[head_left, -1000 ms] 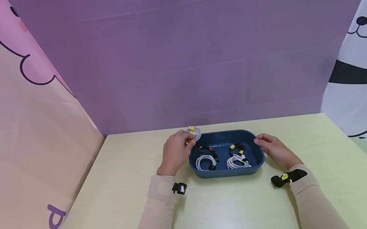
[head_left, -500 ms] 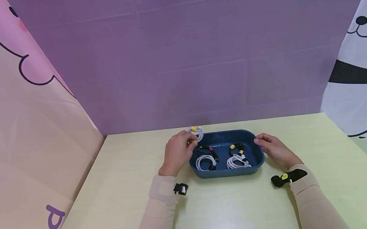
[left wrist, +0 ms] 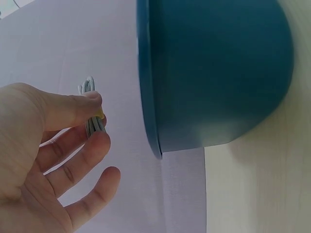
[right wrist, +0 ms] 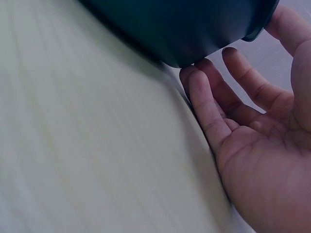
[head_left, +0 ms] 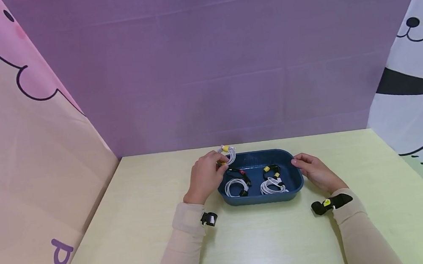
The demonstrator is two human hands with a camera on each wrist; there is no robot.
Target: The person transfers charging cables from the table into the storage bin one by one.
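Note:
In the head view my left hand (head_left: 205,176) is raised above the back left corner of a dark blue plastic bin (head_left: 262,200). Its thumb and fingers pinch a coiled light-grey cable (head_left: 231,155) with yellow ties, also seen in the left wrist view as a cable bundle (left wrist: 91,127) just outside the bin wall (left wrist: 214,82). My right hand (head_left: 318,173) holds the bin's right end, thumb at the rim and fingers against the outside. Inside the bin lie two white coiled cables, one left (head_left: 235,181) and one right (head_left: 266,188), behind them a black-and-red cable (head_left: 245,175) and a black-and-yellow coil (head_left: 267,173).
The bin stands on a pale wooden table (head_left: 268,245) near its back edge. A purple cloth backdrop (head_left: 227,62) rises behind, with printed cartoon panels at the left (head_left: 36,140) and right (head_left: 412,70). Black wrist cameras are strapped to both sleeves.
My left hand has shifted slightly right with the cable coil, toward the bin. The head view has turned a little. My right hand keeps its hold on the bin.

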